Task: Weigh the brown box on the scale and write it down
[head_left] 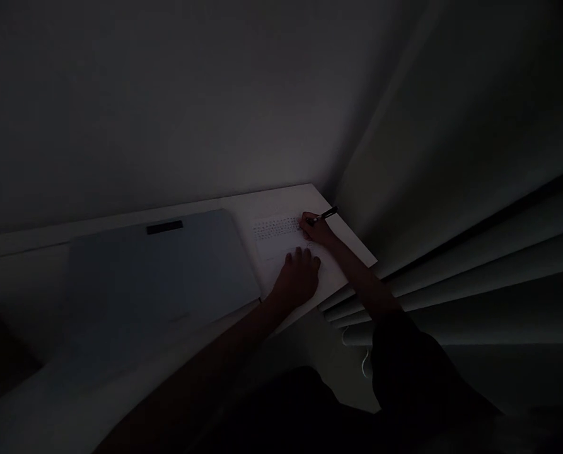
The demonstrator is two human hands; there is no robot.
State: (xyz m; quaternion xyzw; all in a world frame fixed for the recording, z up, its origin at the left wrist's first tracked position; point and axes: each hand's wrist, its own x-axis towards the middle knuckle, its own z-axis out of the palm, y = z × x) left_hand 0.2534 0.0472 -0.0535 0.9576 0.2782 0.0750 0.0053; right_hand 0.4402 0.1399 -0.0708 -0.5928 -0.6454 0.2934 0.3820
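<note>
My right hand is closed around a dark pen, whose upper end sticks out to the right. The hand rests on a white sheet of paper with several rows of small dark writing, at the right end of those rows. The pen's tip is hidden by my fingers. Lower on the same sheet lies my left hand, palm down with the fingers slightly spread and nothing visible in it. The dim light hides fine detail.
A flat grey-blue panel, like a closed laptop, lies left of the paper, with a dark strip near its far edge. The white table meets a wall behind. Folded curtains hang close on the right.
</note>
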